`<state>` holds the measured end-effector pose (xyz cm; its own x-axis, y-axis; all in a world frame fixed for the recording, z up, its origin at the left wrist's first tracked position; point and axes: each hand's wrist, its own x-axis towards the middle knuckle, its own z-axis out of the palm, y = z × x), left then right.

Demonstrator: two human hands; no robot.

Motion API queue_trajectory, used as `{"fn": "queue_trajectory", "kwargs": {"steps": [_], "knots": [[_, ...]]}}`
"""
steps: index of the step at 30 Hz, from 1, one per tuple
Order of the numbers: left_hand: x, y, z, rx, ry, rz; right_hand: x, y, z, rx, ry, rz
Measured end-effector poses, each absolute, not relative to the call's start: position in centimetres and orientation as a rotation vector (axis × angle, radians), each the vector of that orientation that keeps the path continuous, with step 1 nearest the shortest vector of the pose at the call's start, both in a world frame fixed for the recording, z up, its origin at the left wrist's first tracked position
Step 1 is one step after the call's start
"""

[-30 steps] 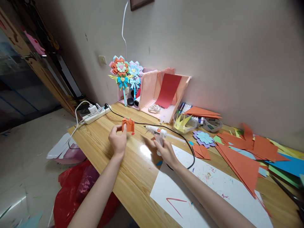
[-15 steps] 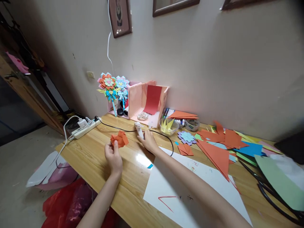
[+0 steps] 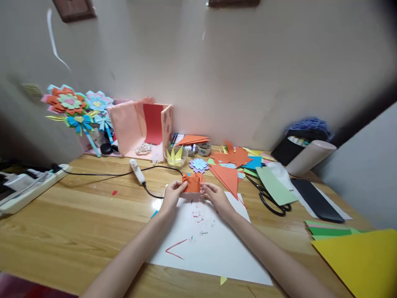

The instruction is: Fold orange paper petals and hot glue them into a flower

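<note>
A folded orange paper piece [image 3: 191, 184] is held up over the white sheet. My left hand [image 3: 171, 198] pinches its left side between thumb and fingers. At its right edge, my right hand [image 3: 217, 199] has thumb and fingertips closed on the paper. Below both hands lies the white paper sheet [image 3: 198, 260], marked with red lines and small smudges. To the left, a white corded tool [image 3: 137, 171], which looks like a hot glue gun, lies on the table. Just beyond the hands is a blue and purple paper flower [image 3: 199, 165].
Orange paper triangles [image 3: 226, 179], black-handled scissors [image 3: 269, 200] and a dark phone-like slab [image 3: 316, 200] lie to the right. Yellow paper [image 3: 362, 258] covers the near right corner. At the back stand a pink box [image 3: 124, 128] and paper flowers [image 3: 70, 101]. A power strip [image 3: 34, 190] sits left.
My right hand has let go of the white corded tool, which now lies on the table, and has joined my left hand at the orange paper. The view has turned right.
</note>
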<state>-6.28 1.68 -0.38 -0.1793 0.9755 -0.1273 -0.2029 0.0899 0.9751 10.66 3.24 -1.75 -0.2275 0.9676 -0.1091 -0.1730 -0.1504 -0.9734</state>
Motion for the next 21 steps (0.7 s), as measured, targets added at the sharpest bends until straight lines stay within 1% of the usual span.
{"fn": "queue_trajectory", "kwargs": {"steps": [6, 21], "knots": [[-5.8, 1.4, -0.4, 0.964, 1.198, 1.251, 11.0, 3.5, -1.7, -1.034, -1.179, 1.522], [-6.2, 0.4, 0.1, 0.799, 1.084, 1.086, 11.0, 2.9, -1.1, -1.039, -1.234, 1.484]]}}
